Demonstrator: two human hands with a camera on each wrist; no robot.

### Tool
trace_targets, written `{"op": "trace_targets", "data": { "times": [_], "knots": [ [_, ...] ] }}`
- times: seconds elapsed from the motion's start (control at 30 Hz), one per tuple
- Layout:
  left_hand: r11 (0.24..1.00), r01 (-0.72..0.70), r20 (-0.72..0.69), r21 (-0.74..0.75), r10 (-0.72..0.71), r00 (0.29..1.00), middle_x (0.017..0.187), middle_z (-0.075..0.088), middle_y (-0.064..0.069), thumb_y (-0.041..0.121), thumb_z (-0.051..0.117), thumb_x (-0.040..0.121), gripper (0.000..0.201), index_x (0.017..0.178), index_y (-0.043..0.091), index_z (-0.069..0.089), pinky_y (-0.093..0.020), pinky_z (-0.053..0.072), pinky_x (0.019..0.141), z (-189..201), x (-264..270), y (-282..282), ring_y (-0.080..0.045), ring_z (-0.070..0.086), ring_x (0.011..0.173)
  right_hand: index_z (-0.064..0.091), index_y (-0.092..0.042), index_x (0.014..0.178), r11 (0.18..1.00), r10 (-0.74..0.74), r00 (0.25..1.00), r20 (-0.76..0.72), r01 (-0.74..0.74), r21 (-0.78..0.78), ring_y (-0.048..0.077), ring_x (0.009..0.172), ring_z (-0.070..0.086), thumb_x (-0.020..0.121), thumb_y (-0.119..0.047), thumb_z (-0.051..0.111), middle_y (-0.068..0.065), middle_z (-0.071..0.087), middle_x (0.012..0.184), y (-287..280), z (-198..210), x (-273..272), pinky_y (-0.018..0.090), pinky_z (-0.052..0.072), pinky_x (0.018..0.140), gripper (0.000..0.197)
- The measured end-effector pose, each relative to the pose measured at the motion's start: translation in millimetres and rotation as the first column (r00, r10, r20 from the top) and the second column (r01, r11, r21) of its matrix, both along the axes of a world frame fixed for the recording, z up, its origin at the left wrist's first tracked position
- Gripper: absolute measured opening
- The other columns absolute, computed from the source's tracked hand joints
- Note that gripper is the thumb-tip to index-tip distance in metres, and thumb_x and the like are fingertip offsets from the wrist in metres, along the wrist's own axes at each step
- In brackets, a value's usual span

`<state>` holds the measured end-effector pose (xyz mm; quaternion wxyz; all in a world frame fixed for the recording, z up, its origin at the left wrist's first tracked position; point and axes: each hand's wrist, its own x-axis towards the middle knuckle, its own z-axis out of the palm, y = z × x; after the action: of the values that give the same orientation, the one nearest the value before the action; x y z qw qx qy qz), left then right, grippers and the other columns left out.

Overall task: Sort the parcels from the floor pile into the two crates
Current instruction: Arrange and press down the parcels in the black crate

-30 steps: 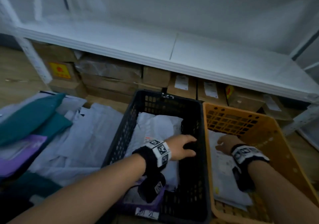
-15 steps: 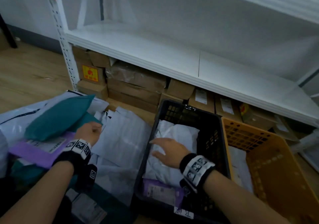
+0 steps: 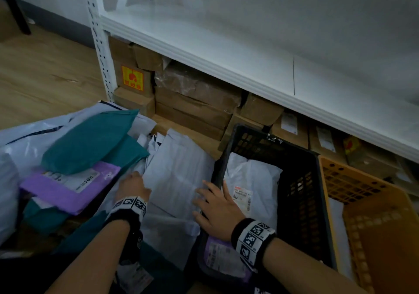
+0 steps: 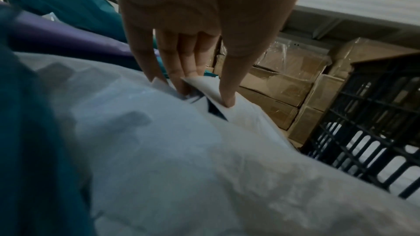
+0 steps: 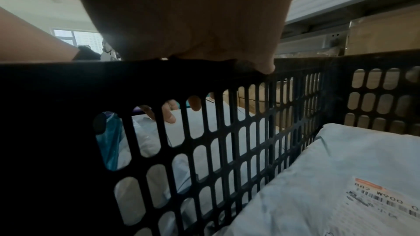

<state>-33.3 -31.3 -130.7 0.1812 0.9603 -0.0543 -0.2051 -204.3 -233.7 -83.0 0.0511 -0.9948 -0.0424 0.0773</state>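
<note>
A large white parcel [image 3: 176, 175] lies on top of the floor pile, just left of the black crate [image 3: 301, 180]. My left hand [image 3: 132, 187] is at its left edge. In the left wrist view my left hand [image 4: 200, 92] has its fingers tucked under that edge of the white parcel [image 4: 181, 150], thumb pressing on top. My right hand [image 3: 210, 203] reaches over the crate's left rim, fingers straight on the parcel's right side. Those fingers [image 5: 169, 114] show through the crate's holes. The black crate holds a white labelled parcel [image 3: 251, 175] and a purple one [image 3: 217, 257]. The orange crate [image 3: 362, 191] stands to the right.
Teal parcels [image 3: 90, 144] and a purple parcel [image 3: 68, 187] lie on the pile to the left. A white shelf [image 3: 226, 51] overhangs cardboard boxes [image 3: 197, 103] right behind the crates. Its perforated post [image 3: 99, 44] stands at the back left, beside wooden floor [image 3: 45, 78].
Both hands have left the crates and moved left. The left hand went to the pile, then onto the white parcel's edge. The right hand crossed the black crate's rim onto that parcel.
</note>
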Motion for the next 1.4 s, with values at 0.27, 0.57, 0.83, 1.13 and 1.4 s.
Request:
{"op": "trace_targets", "data": {
  "times": [0.27, 0.57, 0.83, 1.13, 1.4],
  "knots": [
    [0.993, 0.104, 0.216, 0.052, -0.113, 0.97, 0.117, 0.052, -0.02, 0.024, 0.055, 0.092, 0.028, 0.111, 0.004, 0.054, -0.041, 0.049, 0.083, 20, -7, -16, -0.036, 0.056, 0.103, 0.061, -0.028, 0.129, 0.996, -0.017, 0.999, 0.044, 0.014, 0.088, 0.018, 0.154, 0.009, 0.099, -0.047, 0.032, -0.004, 0.039, 0.153, 0, -4, -2, 0.059, -0.005, 0.121, 0.047],
    [0.663, -0.121, 0.265, -0.739, 0.451, 0.853, 0.085, 0.052, -0.01, 0.025, 0.045, 0.095, 0.015, 0.093, 0.01, 0.048, -0.03, 0.031, 0.07, 143, 29, 7, -0.021, 0.047, 0.079, 0.063, -0.027, 0.126, 0.995, -0.022, 0.998, 0.065, 0.015, 0.102, 0.017, 0.153, 0.013, 0.099, -0.042, 0.042, -0.005, 0.044, 0.149, 2, -1, -2, 0.061, 0.0, 0.121, 0.038],
    [0.595, 0.278, 0.277, -0.754, -0.095, 0.956, 0.066, 0.044, 0.001, 0.028, 0.048, 0.098, 0.021, 0.086, 0.011, 0.045, -0.033, 0.035, 0.061, 158, -71, -50, -0.013, 0.045, 0.061, 0.058, -0.03, 0.133, 0.179, -0.254, 0.885, -0.389, 0.439, 0.881, 0.016, 0.136, 0.05, 0.107, -0.052, 0.016, 0.002, 0.064, 0.135, 1, 41, 29, 0.045, 0.022, 0.122, 0.054],
    [0.45, 0.486, 0.221, -0.749, -0.522, 0.824, 0.063, 0.04, 0.008, 0.026, 0.055, 0.096, 0.026, 0.075, 0.023, 0.038, -0.022, 0.033, 0.058, 121, -141, -65, -0.005, 0.041, 0.058, 0.061, -0.005, 0.081, -0.205, -0.303, 0.731, -0.612, 0.577, 0.791, 0.023, 0.067, 0.064, 0.101, -0.025, 0.054, 0.012, 0.062, 0.075, -35, 72, 13, 0.03, 0.05, 0.071, 0.029],
    [0.54, -0.024, -0.035, -0.841, -0.009, 0.999, 0.106, 0.065, -0.005, 0.039, 0.068, 0.086, 0.027, 0.099, 0.017, 0.061, -0.037, 0.046, 0.094, 132, -85, -43, -0.027, 0.061, 0.108, 0.066, -0.007, 0.11, -0.215, -0.395, 0.735, -0.551, 0.51, 0.833, 0.025, 0.08, 0.068, 0.095, -0.003, 0.048, 0.011, 0.07, 0.094, -46, 107, -25, 0.036, 0.058, 0.074, 0.024]
  ]
}}
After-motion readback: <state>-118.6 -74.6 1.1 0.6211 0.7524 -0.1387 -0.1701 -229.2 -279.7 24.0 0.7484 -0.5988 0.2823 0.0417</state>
